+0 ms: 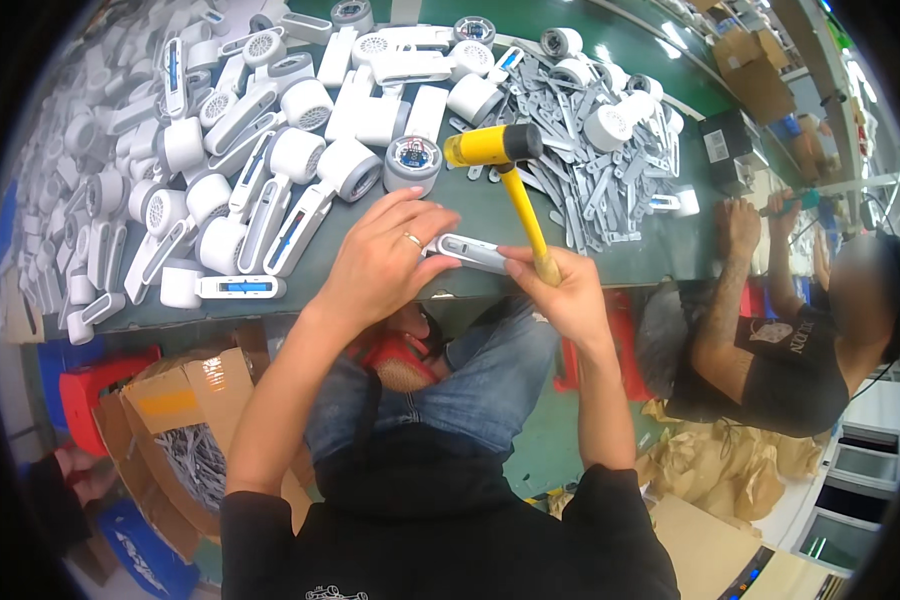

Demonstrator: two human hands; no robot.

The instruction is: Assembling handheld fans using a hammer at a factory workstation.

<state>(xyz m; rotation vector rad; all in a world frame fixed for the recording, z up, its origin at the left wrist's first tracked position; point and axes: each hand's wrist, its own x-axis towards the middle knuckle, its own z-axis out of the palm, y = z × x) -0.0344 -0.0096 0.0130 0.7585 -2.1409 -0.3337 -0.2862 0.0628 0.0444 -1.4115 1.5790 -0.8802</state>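
Observation:
A white handheld fan handle with a grey strip [473,251] lies level between my hands at the table's near edge. My left hand [395,250], a ring on one finger, pinches its left end; whether a fan head sits under that hand is hidden. In my right hand [562,288] is a mallet [488,147] with a yellow and black head and a yellow handle, head up. My right fingertips also touch the right end of the fan handle. Just beyond my left hand, a round fan head [413,163] shows its circuit board.
Many white handheld fans [260,150] are heaped across the left of the green table [355,225]. Loose grey strips [595,170] form a pile at the right. A person [770,350] works at the right. An open carton [195,385] with grey parts stands at lower left.

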